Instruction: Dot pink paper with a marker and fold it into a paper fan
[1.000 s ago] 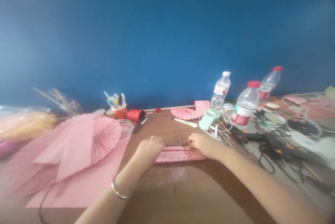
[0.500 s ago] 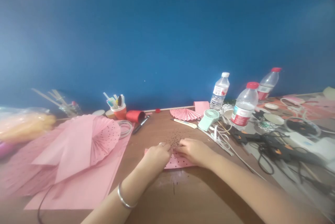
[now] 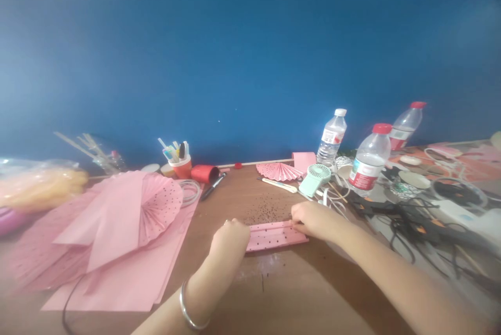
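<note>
A strip of pink paper with dark dots [image 3: 270, 238] lies crosswise on the brown table in front of me, with fold lines along its length. My left hand [image 3: 230, 241] grips its left end, fingers closed and mostly hidden behind the knuckles. At the far right corner, my right hand [image 3: 311, 218] pinches the paper's upper edge between thumb and fingers. Many small dark bits [image 3: 266, 211] are scattered on the table just beyond the strip.
Pink sheets and pleated paper fans [image 3: 160, 210] cover the left side. Behind are a pen cup [image 3: 182, 165], a black pen [image 3: 213, 187], a small pleated fan [image 3: 277, 170] and a utility knife [image 3: 279, 184]. A mint handheld fan [image 3: 314, 181], bottles [image 3: 370, 163] and tangled cables [image 3: 407, 220] fill the right.
Both hands have moved apart from the middle of the dotted paper to its two ends, the right one going right. More of the strip now shows between them.
</note>
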`<action>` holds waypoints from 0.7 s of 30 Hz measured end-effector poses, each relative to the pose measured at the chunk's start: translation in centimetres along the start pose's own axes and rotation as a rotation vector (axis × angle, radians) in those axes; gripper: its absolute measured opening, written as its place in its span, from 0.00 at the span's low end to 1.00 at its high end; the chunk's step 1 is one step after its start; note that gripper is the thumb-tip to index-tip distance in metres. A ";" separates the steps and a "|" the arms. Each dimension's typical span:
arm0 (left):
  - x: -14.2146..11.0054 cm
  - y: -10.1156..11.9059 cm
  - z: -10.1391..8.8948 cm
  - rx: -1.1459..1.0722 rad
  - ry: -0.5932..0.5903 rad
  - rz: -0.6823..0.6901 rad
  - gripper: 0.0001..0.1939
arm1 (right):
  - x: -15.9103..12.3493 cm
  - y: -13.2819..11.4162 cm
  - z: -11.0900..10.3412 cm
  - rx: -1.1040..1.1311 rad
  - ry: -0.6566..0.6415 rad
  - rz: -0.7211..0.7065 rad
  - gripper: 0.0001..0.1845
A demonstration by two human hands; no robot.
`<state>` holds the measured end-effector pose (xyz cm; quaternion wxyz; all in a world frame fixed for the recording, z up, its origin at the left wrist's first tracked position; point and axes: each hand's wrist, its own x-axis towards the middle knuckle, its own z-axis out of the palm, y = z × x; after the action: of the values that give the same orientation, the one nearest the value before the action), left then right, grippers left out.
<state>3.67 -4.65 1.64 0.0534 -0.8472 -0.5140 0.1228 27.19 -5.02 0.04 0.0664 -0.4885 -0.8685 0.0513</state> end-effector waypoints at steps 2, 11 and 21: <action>-0.1 -0.1 -0.2 -0.020 0.052 0.138 0.15 | 0.3 -0.7 0.1 -0.042 0.021 0.007 0.13; 0.3 0.3 0.3 -0.087 0.186 0.260 0.06 | 1.6 -4.1 1.3 0.147 0.145 -0.078 0.16; 1.2 0.1 0.9 -0.250 0.156 0.276 0.06 | 1.3 -5.3 1.8 -0.061 0.173 -0.061 0.12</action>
<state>4.05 -3.61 0.54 -0.0298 -0.9167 -0.3985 -0.0017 21.78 -6.74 -0.87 0.1280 -0.4660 -0.8752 -0.0193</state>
